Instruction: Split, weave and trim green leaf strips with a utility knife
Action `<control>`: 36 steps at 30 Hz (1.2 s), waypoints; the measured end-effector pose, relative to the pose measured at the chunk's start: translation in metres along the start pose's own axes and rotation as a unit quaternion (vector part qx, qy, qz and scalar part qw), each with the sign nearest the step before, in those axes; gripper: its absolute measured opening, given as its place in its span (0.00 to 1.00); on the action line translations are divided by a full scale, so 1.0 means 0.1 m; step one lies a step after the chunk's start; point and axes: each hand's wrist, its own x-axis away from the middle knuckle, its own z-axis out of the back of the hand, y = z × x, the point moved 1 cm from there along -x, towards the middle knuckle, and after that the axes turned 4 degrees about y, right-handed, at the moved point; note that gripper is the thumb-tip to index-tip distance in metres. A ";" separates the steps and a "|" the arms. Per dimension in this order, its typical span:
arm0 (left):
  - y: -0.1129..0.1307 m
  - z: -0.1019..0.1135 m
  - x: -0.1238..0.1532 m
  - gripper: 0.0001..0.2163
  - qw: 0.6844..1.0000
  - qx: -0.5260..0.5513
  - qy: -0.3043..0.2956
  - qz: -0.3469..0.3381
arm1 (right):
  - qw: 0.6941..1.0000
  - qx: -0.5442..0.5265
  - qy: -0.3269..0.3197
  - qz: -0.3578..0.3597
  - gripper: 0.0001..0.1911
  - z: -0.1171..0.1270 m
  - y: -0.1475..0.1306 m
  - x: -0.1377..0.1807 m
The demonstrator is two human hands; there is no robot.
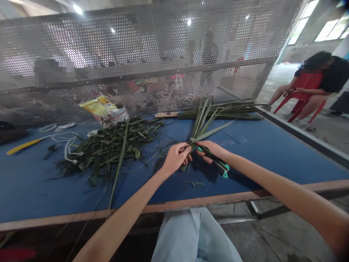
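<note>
Hands at work: Two, bare, at the front of one blue table [272, 145]. The left hand [176, 157] pinches thumb to fingers on a sheaf of green leaf strips [201, 120]; the right hand [209, 150] is curled around one green-and-black tool [220, 164], its fingertips beside the same crossing.
Leaf strips: One sheaf, several blades fanning up and away beyond the fingers, too overlapped to count; short ends show below the left hand.
Greenery on the table: One heap of clippings [106, 154] at left, with one long blade [120, 160] slanting across it; one bundle of long leaves [229, 111] lying at the back.
Other items: One yellow packet [99, 104] above one pale bag [116, 117]; one yellow-handled tool [23, 146]; two pale rings [48, 128]; white cord [67, 149], partly on the heap.
Lettering: Marks on the packet and on one wooden piece [167, 114] are too small to read; I can make out no brand.
Background: One perforated metal panel [152, 43]; at right, a seated person [338, 78] beside red plastic seating [308, 82].
</note>
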 end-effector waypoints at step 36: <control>-0.04 -0.07 0.00 0.14 0.999 -0.042 0.017 -0.028 | 0.998 0.010 -0.041 0.051 0.18 -0.10 0.06 0.00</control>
